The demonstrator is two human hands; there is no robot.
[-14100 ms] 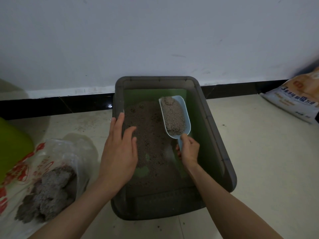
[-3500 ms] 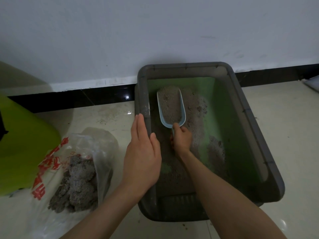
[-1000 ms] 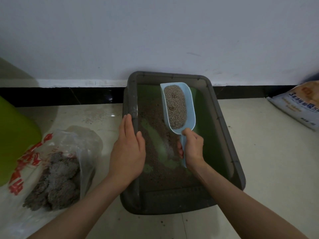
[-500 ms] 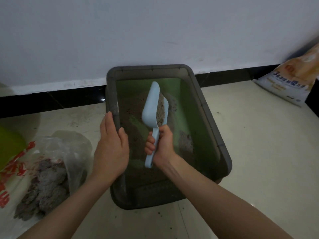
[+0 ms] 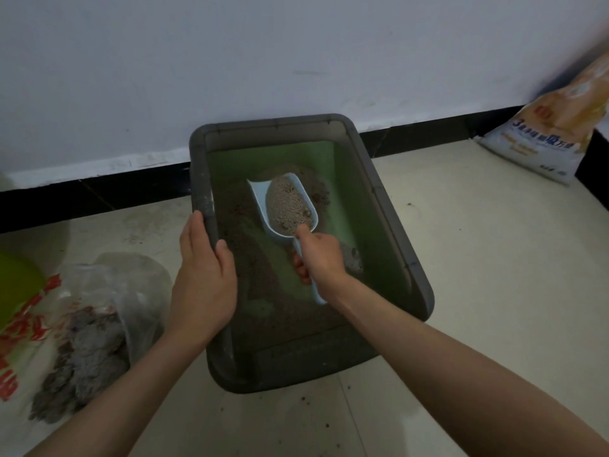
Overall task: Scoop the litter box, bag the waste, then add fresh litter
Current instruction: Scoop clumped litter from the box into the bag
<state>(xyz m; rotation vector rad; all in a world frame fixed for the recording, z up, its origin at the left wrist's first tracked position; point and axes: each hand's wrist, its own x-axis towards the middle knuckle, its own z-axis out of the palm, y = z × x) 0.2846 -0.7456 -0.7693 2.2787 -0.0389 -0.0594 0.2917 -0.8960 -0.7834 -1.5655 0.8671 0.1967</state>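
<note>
Head view of the scooping stage. The right hand [image 5: 318, 255] gripped the handle of the blue scoop [image 5: 285, 206], fingers curled round it, and held the bowl low over the far half of the litter box [image 5: 379, 206], heaped with pale granules; whether the bowl touched the litter below could not be told. The left hand [image 5: 204, 278] rested on the box's left rim, fingers fairly straight along the outside and thumb over the inner edge, apparently steadying the box. Inside the box the litter [image 5: 240, 232] lay thin and uneven, with the green floor bare along the right side and in streaks near the middle, and a grey clump [image 5: 351, 258] sat just right of the scoop hand. On the floor to the left, close beside the box, a clear plastic bag [image 5: 131, 291] with red print lay open and already held a heap of grey clumps [image 5: 85, 351], so much of the scooping appeared done. The bag was not yet tied, and the clump remaining in the box suggested that scooping was not finished. A printed litter sack [image 5: 540, 136] leaned against the wall well to the right, apart from the box; no fresh litter seemed to have been poured, so bagging and refilling were judged still to come. A green object [image 5: 16, 288] showed at the left edge.
</note>
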